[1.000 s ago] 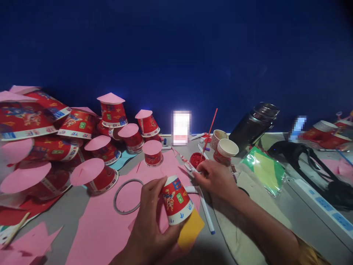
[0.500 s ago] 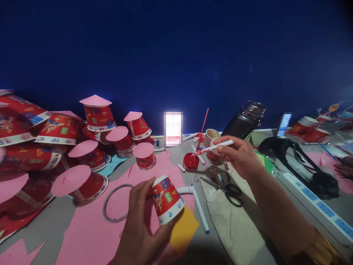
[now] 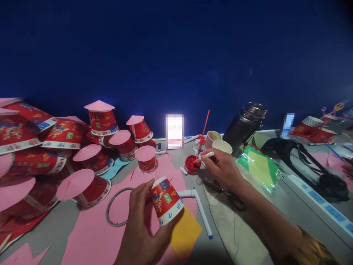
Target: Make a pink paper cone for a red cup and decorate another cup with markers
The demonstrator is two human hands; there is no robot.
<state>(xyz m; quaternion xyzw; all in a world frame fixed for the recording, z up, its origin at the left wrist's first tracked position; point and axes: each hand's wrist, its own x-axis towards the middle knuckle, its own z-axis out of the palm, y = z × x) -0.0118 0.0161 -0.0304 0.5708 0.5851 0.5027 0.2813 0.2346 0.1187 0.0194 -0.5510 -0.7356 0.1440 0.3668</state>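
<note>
My left hand (image 3: 147, 221) is wrapped round a red paper cup (image 3: 167, 198), tilted with its wide rim downward; small blue marks line its white rim band. Between the fingers of my right hand (image 3: 224, 167) is a white marker pen (image 3: 205, 157), its tip down at a small round pot of red paint (image 3: 192, 164). A thin red stick (image 3: 205, 127) stands up from the pot. Pink paper (image 3: 93, 235) and a yellow paper square (image 3: 186, 235) lie beneath my left hand. Scissors (image 3: 237, 201) show partly under my right forearm.
Red cups with pink paper cone tops (image 3: 99, 117) are piled at left. A grey ring (image 3: 109, 208) and a blue-tipped marker (image 3: 204, 217) lie near the middle. A black flask (image 3: 242, 125), a power strip (image 3: 317, 200) and black straps (image 3: 309, 169) stand or lie at right; another person's hand (image 3: 348, 170) shows there.
My right hand has moved down and left, bringing the marker's tip into the paint pot. My left hand still holds the cup in nearly the same place.
</note>
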